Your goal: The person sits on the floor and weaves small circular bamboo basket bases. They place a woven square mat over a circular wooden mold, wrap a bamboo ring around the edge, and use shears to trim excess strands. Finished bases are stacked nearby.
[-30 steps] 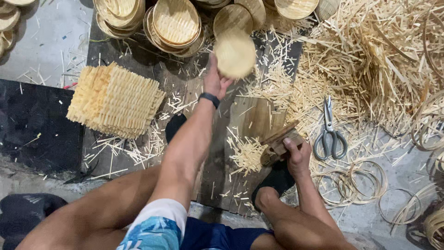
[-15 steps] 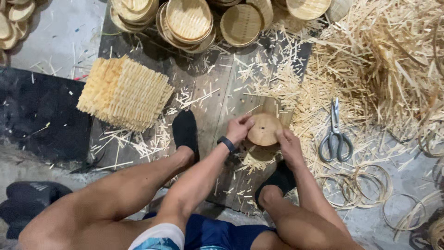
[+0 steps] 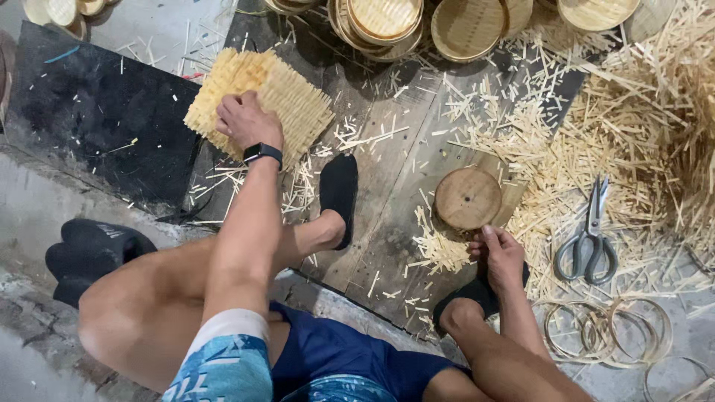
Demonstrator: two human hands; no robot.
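Resting left hand [image 3: 249,123] on woven mat stack [image 3: 298,100]

The only screen in view is a small black smartwatch [image 3: 262,153] on the wrist just behind the left hand [image 3: 246,119]; its rectangular face looks dark and blank. No packages, labels or signs show near either hand.

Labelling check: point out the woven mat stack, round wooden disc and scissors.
woven mat stack [image 3: 298,104], head view, on the bare right part of the top mat.
round wooden disc [image 3: 468,198], head view, centre of its face.
scissors [image 3: 588,238], head view, near the pivot.
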